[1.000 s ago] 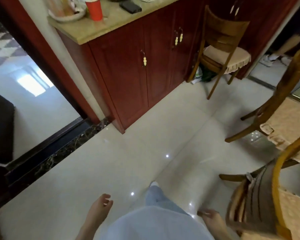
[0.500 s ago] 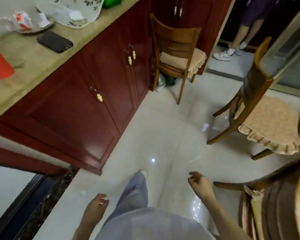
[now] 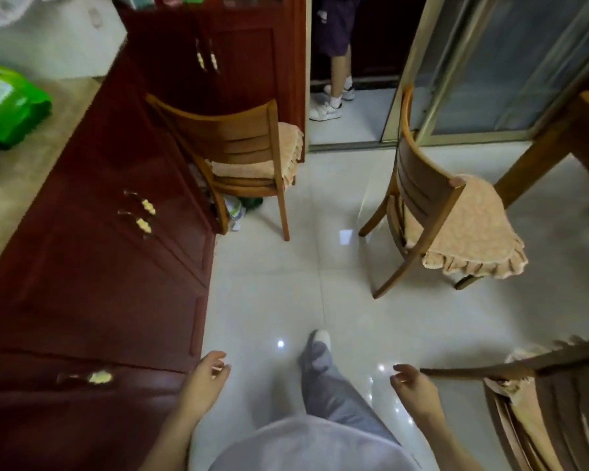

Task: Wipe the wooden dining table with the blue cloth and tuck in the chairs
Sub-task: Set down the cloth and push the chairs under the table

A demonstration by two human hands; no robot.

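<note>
My left hand [image 3: 206,380] hangs low beside the red cabinet, empty, fingers loosely apart. My right hand [image 3: 413,385] is also empty with fingers curled apart, just left of the backrest of a near chair [image 3: 538,368] at the bottom right. A second wooden chair [image 3: 432,212] with a beige frilled cushion stands pulled out on the floor ahead to the right. Only a corner and leg of the wooden dining table [image 3: 555,137] show at the right edge. A third chair [image 3: 249,147] stands against the cabinet. No blue cloth is in view.
A long red cabinet [image 3: 109,260] with a stone top runs along the left; a green bag [image 3: 11,110] lies on it. Another person's legs [image 3: 337,79] stand in the doorway ahead. A glass sliding door [image 3: 497,62] is at the upper right. Glossy tiled floor [image 3: 286,283] lies ahead.
My view has swung right, away from the doorway on the left toward the chairs and table. Both hands have risen slightly and my right foot has stepped forward.
</note>
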